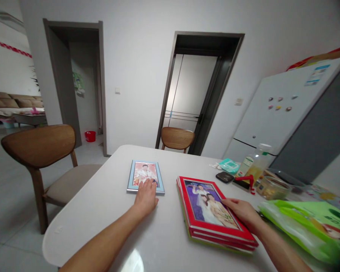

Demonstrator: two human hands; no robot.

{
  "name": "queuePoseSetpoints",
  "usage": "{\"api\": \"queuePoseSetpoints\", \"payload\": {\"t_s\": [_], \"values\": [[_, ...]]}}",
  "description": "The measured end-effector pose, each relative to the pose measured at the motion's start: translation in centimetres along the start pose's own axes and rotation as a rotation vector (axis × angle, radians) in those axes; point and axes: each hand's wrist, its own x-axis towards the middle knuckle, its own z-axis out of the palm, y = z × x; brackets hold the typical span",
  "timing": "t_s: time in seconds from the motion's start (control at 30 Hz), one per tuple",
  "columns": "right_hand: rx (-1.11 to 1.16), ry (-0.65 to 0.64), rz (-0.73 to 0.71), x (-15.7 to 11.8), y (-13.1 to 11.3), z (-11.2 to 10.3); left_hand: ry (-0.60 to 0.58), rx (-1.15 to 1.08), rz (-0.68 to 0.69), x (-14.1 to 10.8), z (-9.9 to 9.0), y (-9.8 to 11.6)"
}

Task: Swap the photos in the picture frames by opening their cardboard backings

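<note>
On the white table lies a light-blue picture frame (132,177) with a portrait in it. My left hand (146,196) rests on its lower part, fingers laid flat and slightly apart. To the right is a stack of picture frames, with a red picture frame (192,204) on top showing a wedding photo and a green edge at the bottom. My right hand (243,212) holds the right edge of this stack, a fingertip over the red border. Its other fingers are partly hidden, so how many frames it grips I cannot tell.
Right of the stack are a green plastic bag (314,223), a clear jar (273,187), a bottle (251,164), a red-handled object (248,180), a black case (224,177) and a teal wipes pack (229,165). Wooden chairs (42,145) stand left and behind the table (96,211).
</note>
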Motion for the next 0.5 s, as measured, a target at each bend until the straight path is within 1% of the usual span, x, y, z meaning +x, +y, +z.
{"api": "queuePoseSetpoints", "payload": {"t_s": [0.07, 0.13, 0.2, 0.27, 0.33, 0.4, 0.43, 0.47, 0.5], "values": [[-0.11, 0.116, -0.055, 0.6, -0.1, -0.2, -0.005, 0.057, -0.014, 0.6, 0.0, -1.4], [-0.187, 0.213, -0.13, 0.6, -0.6, -0.2, -0.017, 0.092, -0.01, 0.4, -0.3, -2.2], [-0.231, 0.295, -0.23, -0.7, -1.5, 0.6, -0.03, 0.11, 0.007, -0.8, -1.0, -2.3], [-0.244, 0.341, -0.346, -3.3, -2.6, 2.3, -0.047, 0.115, 0.039, -2.9, -1.8, -1.8], [-0.225, 0.303, -0.477, -7.1, -3.7, 5.0, -0.068, 0.11, 0.073, -5.9, -2.6, -0.9], [-0.162, 0.103, -0.691, -11.1, -4.3, 8.1, -0.082, 0.102, 0.109, -9.5, -2.8, 0.0], [-0.135, 0.058, -0.743, -12.8, -4.3, 9.5, -0.091, 0.097, 0.145, -11.4, -2.6, 0.4], [-0.114, 0.023, -0.773, -14.2, -4.2, 10.8, -0.091, 0.116, 0.237, -13.1, -2.2, 0.6], [-0.096, -0.001, -0.787, -15.2, -4.0, 11.8, -0.056, 0.15, 0.293, -14.6, -1.9, 0.8]]}}
